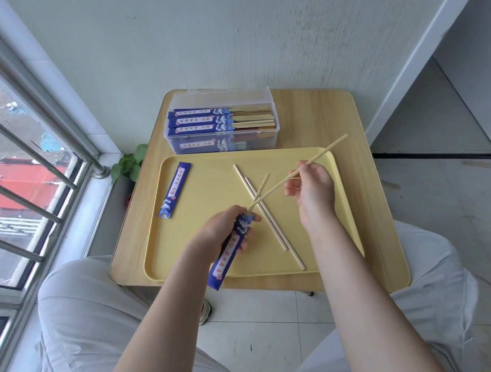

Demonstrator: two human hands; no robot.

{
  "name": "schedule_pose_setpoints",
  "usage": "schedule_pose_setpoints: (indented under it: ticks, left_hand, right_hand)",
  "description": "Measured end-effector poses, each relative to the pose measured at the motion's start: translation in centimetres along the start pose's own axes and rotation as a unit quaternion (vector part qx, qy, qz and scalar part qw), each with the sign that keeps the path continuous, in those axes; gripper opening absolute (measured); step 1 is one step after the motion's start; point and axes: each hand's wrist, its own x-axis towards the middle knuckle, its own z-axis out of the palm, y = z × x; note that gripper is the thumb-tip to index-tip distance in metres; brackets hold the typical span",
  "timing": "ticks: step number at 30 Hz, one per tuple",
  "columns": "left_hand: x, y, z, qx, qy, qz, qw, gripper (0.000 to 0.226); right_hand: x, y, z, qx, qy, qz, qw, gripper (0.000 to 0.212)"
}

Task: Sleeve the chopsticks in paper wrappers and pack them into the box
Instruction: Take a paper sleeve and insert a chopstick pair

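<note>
While the right hand [310, 185] pinches a chopstick [280, 186] between thumb and fingers [294, 187], its tip sits at the mouth of the blue wrapper [229, 251], which the left hand [223, 228] grips with curled fingers. A second stick [263, 184] also seems to enter that mouth; if the angles differ, the paper may tear or buckle. Two loose chopsticks [266, 216] and a spare wrapper [174, 189] lie on the yellow tray [329, 261]; the box [221, 122] stands behind on the desk [369, 204].

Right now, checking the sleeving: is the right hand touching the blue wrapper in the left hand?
Apart. Head view: right hand pinches the chopstick well away from the wrapper.
</note>
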Motion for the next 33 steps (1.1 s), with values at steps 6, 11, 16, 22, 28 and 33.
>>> schedule_pose_setpoints:
  ticks: [6, 11, 16, 22, 28, 33]
  left_hand:
    - [0.0, 0.1, 0.2, 0.020, -0.050, 0.004, 0.999, 0.045]
    - [0.0, -0.1, 0.0, 0.027, -0.059, 0.003, 0.998, 0.046]
    - [0.1, -0.2, -0.1, 0.033, -0.060, 0.003, 0.998, 0.047]
    - [0.2, -0.1, 0.1, 0.034, -0.061, 0.009, 0.997, 0.048]
    - [0.4, -0.2, 0.4, 0.040, -0.067, 0.061, 0.995, 0.042]
    - [0.1, -0.7, 0.3, 0.063, -0.067, 0.078, 0.993, 0.036]
  right_hand:
    - [0.3, 0.4, -0.1, -0.042, -0.008, -0.014, 0.999, 0.010]
    - [-0.4, 0.3, 0.0, -0.104, -0.043, -0.015, 0.994, 0.013]
    - [-0.5, -0.1, -0.2, -0.107, -0.031, -0.010, 0.994, 0.017]
    - [-0.2, -0.4, -0.5, -0.116, -0.032, -0.003, 0.993, 0.017]
    - [-0.5, 1.0, -0.3, -0.204, -0.126, 0.003, 0.971, 0.017]
    - [-0.4, 1.2, -0.1, -0.214, -0.126, 0.024, 0.968, 0.052]
